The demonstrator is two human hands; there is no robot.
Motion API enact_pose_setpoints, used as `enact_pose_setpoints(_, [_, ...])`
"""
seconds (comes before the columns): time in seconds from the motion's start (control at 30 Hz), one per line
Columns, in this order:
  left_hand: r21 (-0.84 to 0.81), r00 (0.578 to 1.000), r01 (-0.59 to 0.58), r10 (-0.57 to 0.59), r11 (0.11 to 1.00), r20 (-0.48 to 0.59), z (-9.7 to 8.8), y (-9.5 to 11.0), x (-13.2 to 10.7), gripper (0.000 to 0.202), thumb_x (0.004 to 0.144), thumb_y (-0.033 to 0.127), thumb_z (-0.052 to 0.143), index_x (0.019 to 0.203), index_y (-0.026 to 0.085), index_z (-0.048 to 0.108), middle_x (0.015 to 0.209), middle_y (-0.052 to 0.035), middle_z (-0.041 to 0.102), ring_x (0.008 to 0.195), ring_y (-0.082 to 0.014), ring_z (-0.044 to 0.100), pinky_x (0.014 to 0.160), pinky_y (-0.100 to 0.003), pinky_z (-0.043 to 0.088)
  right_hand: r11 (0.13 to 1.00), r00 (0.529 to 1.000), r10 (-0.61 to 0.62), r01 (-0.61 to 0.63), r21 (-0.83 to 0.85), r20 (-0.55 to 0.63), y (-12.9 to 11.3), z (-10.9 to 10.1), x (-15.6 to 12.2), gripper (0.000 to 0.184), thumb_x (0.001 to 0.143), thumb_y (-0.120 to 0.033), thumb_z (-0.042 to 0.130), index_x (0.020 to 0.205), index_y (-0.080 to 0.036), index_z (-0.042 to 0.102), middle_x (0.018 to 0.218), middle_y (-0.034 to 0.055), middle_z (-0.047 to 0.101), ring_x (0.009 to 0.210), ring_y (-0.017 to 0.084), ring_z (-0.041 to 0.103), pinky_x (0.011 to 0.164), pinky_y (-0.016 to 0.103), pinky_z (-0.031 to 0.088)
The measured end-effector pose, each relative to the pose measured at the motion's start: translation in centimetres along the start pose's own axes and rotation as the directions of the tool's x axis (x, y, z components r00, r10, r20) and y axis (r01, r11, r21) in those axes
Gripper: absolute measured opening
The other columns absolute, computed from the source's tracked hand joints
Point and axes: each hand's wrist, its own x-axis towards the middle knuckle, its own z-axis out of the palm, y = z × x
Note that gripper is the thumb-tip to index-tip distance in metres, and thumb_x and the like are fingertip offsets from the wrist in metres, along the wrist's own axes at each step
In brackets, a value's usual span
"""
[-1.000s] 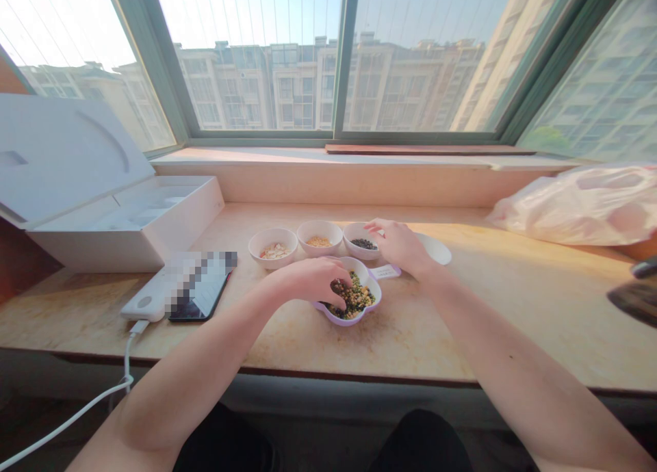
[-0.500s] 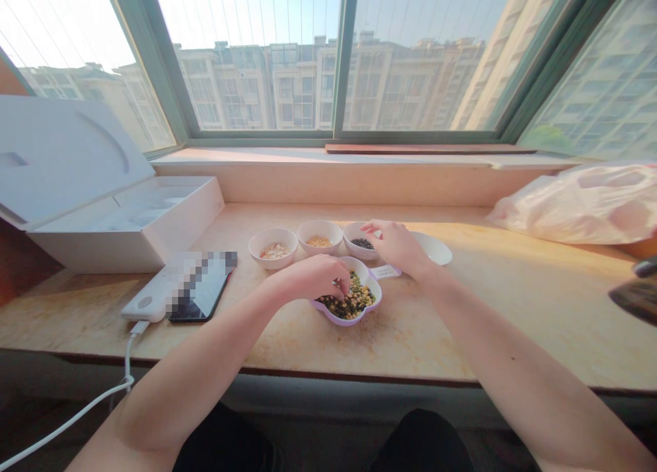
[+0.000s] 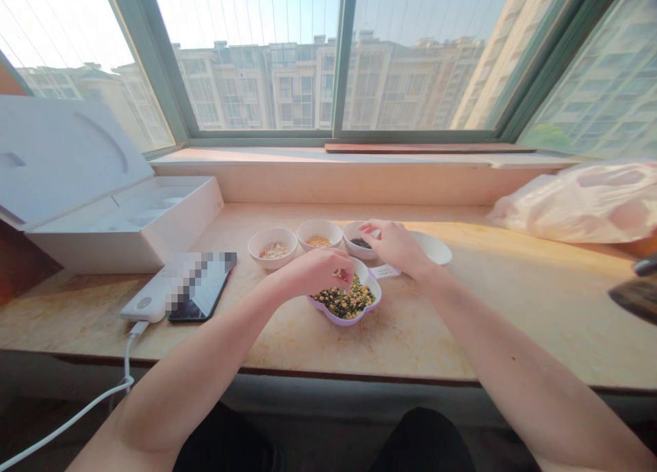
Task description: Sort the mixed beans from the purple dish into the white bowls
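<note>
My left hand (image 3: pixel 328 269) is just above a white, purple-edged bowl (image 3: pixel 376 287) with a short handle. Its fingers are pinched together, and whatever they hold is too small to make out. Mixed beans (image 3: pixel 345 304), dark, green and yellow, lie in that bowl. My right hand (image 3: pixel 393 243) reaches over a small white bowl (image 3: pixel 350 230) of black beans (image 3: pixel 361 243). Its thumb and fingers look apart, with nothing visible between them. Beside it stand a bowl of yellow grains (image 3: pixel 318 241) and a bowl of pale flat pieces (image 3: pixel 274 251).
A white dish (image 3: pixel 436 247) sits partly behind my right hand. To the left are a phone (image 3: pixel 205 294), a white power bank (image 3: pixel 145 301) with a cable and an open white box (image 3: pixel 128 246). A plastic bag (image 3: pixel 580 202) rests at the right, below the window.
My left hand has lifted slightly up out of the mixed beans. My right hand stays over the black beans with almost no movement.
</note>
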Motion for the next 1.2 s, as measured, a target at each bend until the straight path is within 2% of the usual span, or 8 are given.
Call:
enact_pose_setpoints(0.3, [0.091,0.976,0.037,-0.017,0.995,-0.219,0.2,-0.5,-0.1,0.015,0.096,0.016,0.064,0.101,0.022,0.077,0.096,-0.0012,0.078,0.087,-0.0153,0.07,0.081,-0.026,0.051,0.985,0.998,0.054,-0.056,0.162,0.019,-0.7,-0.6,-0.2,0.021,0.091,-0.024,0.063,0.102,-0.019,0.08,0.102,0.0084,0.08,0.085,0.021,0.07,0.083,0.035,0.053])
enact_pose_setpoints(0.4, [0.102,0.929,0.064,-0.022,0.993,-0.368,0.2,-0.7,-0.1,0.023,0.092,0.008,0.063,0.106,0.022,0.076,0.094,-0.0006,0.078,0.087,-0.015,0.071,0.081,-0.027,0.053,0.906,0.966,0.068,-0.164,0.391,0.248,-1.5,-1.3,-0.5,0.023,0.086,-0.028,0.068,0.102,-0.017,0.08,0.086,0.0067,0.077,0.07,0.017,0.064,0.066,0.029,0.051])
enact_pose_setpoints(0.5, [0.081,0.872,0.053,-0.007,0.995,-0.49,0.1,-0.9,-0.1,0.024,0.092,0.008,0.064,0.109,0.021,0.075,0.093,-0.0011,0.078,0.085,-0.0141,0.071,0.083,-0.028,0.054,0.78,0.852,-0.054,-0.29,0.555,0.521,-2.2,-1.7,-0.9,0.034,0.081,-0.042,0.075,0.103,-0.017,0.08,0.08,0.0057,0.073,0.059,0.013,0.056,0.05,0.025,0.041])
enact_pose_setpoints(0.57, [0.093,0.853,0.044,0.011,0.995,-0.522,0.1,-1.0,0.0,0.021,0.092,0.01,0.066,0.108,0.021,0.074,0.092,-0.0012,0.078,0.085,-0.0143,0.071,0.086,-0.03,0.054,0.733,0.809,-0.118,-0.32,0.6,0.576,-2.6,-1.6,-1.2,0.041,0.077,-0.053,0.079,0.095,-0.016,0.08,0.082,0.0072,0.073,0.059,0.011,0.055,0.047,0.023,0.038])
enact_pose_setpoints(0.8, [0.23,0.897,0.024,0.081,0.973,-0.435,0.3,-1.0,0.0,0.021,0.095,0.01,0.064,0.107,0.023,0.075,0.089,-0.0008,0.075,0.087,-0.0171,0.07,0.089,-0.036,0.054,0.699,0.843,-0.094,-0.323,0.638,0.53,-2.9,0.1,-1.7,0.051,0.07,-0.064,0.083,0.082,-0.015,0.078,0.086,0.0099,0.071,0.065,0.012,0.055,0.046,0.021,0.034])
enact_pose_setpoints(0.97, [0.181,0.916,0.057,0.02,0.982,-0.4,0.2,-0.7,-0.2,0.022,0.1,0.024,0.062,0.12,0.023,0.071,0.098,-0.0041,0.074,0.091,-0.0179,0.07,0.084,-0.033,0.056,0.775,0.875,-0.1,-0.23,0.588,0.474,-2.8,-0.4,-1.6,0.049,0.077,-0.065,0.075,0.08,-0.016,0.076,0.07,0.0053,0.066,0.061,0.014,0.053,0.05,0.026,0.035])
enact_pose_setpoints(1.1, [0.09,0.933,0.182,-0.143,0.979,-0.329,0.1,0.0,-0.3,0.033,0.098,0.033,0.065,0.129,0.021,0.065,0.107,-0.0058,0.074,0.092,-0.0196,0.071,0.082,-0.033,0.056,0.964,0.979,-0.048,-0.006,0.267,0.196,-2.2,-1.9,-1.1,0.033,0.089,-0.047,0.064,0.081,-0.018,0.077,0.07,0.0049,0.07,0.065,0.018,0.059,0.062,0.03,0.041])
enact_pose_setpoints(1.2, [0.116,0.97,0.186,-0.163,0.976,-0.179,0.0,0.4,-0.4,0.023,0.1,0.033,0.062,0.116,0.02,0.071,0.107,-0.0064,0.074,0.096,-0.0214,0.071,0.084,-0.033,0.056,0.995,0.993,-0.1,0.098,0.036,0.057,-0.8,-3.3,-0.6,0.03,0.094,-0.037,0.056,0.091,-0.019,0.08,0.084,0.0067,0.078,0.075,0.021,0.066,0.071,0.032,0.045])
